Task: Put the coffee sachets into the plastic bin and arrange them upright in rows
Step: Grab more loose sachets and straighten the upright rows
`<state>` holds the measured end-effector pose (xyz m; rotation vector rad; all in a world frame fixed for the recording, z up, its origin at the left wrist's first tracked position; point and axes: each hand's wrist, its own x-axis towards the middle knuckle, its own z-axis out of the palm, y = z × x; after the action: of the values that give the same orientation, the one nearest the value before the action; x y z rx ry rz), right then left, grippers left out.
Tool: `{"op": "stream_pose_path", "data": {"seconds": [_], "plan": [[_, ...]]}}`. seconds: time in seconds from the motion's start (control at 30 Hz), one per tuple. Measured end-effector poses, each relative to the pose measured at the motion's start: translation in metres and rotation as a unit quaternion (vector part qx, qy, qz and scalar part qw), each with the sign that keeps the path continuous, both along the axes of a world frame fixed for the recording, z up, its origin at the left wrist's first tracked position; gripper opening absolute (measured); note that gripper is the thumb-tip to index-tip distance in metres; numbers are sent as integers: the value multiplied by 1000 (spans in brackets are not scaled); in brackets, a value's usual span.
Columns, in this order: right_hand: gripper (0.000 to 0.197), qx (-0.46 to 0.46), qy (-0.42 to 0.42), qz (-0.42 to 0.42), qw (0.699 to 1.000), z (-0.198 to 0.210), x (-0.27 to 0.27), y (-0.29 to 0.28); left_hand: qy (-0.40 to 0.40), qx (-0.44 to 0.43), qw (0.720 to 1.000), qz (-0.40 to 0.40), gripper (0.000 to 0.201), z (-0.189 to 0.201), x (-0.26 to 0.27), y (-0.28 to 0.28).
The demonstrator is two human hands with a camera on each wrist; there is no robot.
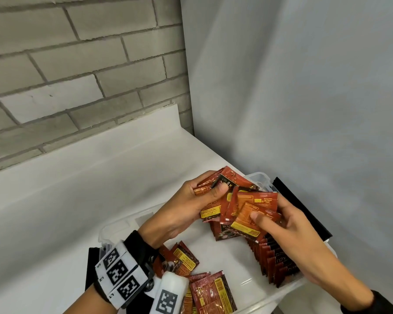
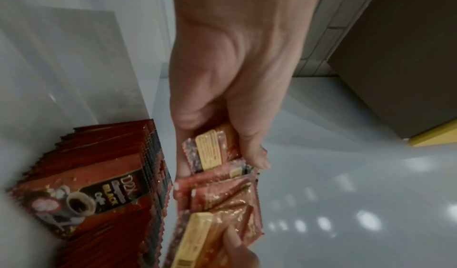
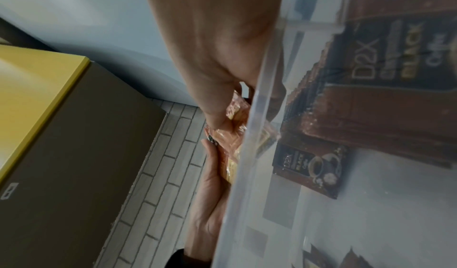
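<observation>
Fingers (image 1: pixel 216 191) of both the left hand (image 1: pixel 186 209) and right hand (image 1: pixel 290 225) clutch fanned coffee sachets (image 1: pixel 247 207) above the plastic bin (image 1: pixel 256 291) at the white counter's (image 1: pixel 77 189) brick-walled corner; one upright row (image 1: pixel 275 261) stands inside

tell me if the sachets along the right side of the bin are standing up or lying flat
Standing up. The row of sachets sits on edge, packed face to face along the bin's right wall, unlike the loose sachets lying flat on the bin floor.

Bare floor lies open mid-plastic bin (image 1: pixel 114 225); upright sachet row (image 1: pixel 275 257) blocks its right wall, loose sachets (image 1: pixel 204 288) clutter the near edge.
</observation>
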<state>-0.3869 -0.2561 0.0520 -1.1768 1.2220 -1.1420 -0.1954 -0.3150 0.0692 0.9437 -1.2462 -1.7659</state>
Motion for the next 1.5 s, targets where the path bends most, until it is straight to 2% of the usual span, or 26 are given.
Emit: {"op": "stream_pose_path", "data": {"seconds": [0.1, 0.17, 0.27, 0.37, 0.43, 0.53, 0.63, 0.7, 0.87, 1.03, 1.17, 1.27, 1.4, 1.5], "plan": [[25, -14, -10, -39, 999, 1, -1, 0, -23, -13, 1000, 6, 34, 1, 3, -1], [24, -24, -4, -53, 998, 2, -2, 1, -68, -33, 997, -2, 35, 0, 4, -1], [26, -37, 8, -41, 998, 1, -2, 2, -120, -50, 991, -39, 35, -2, 2, 2], [28, -40, 18, -27, 999, -1, -2, 2, -129, -41, 988, -70, 36, -2, 0, 4], [26, -38, 16, -35, 999, -2, -3, 1, -109, -22, 991, -80, 36, 0, 2, 3], [25, -29, -4, -53, 998, -3, -5, 0, -29, 41, 996, -79, 41, 2, 4, -1], [31, -23, -16, -64, 998, -2, -5, 0, 70, 108, 986, -105, 52, 2, 7, -3], [39, -20, -30, -69, 997, -1, -5, -1, 90, 116, 981, -127, 47, 2, 8, -2], [39, -8, -55, -60, 997, 0, -5, -2, 50, 70, 985, -152, 32, -1, 7, 1], [32, -4, -60, -29, 998, 1, -5, -2, -11, 19, 992, -125, 37, 2, 5, 1], [37, -5, -53, 36, 998, 3, -3, 0, -49, -24, 993, -105, 39, 10, 0, 7], [42, -9, -33, 74, 997, 1, -3, 2, -71, -48, 988, -128, 43, 10, -7, 11], [44, -37, 1, 95, 995, 1, -2, 3, -47, -37, 984, -166, 37, 10, -9, 12], [47, -53, -2, 98, 994, 1, 0, 3, -45, -41, 980, -190, 43, 12, -7, 12]]}}
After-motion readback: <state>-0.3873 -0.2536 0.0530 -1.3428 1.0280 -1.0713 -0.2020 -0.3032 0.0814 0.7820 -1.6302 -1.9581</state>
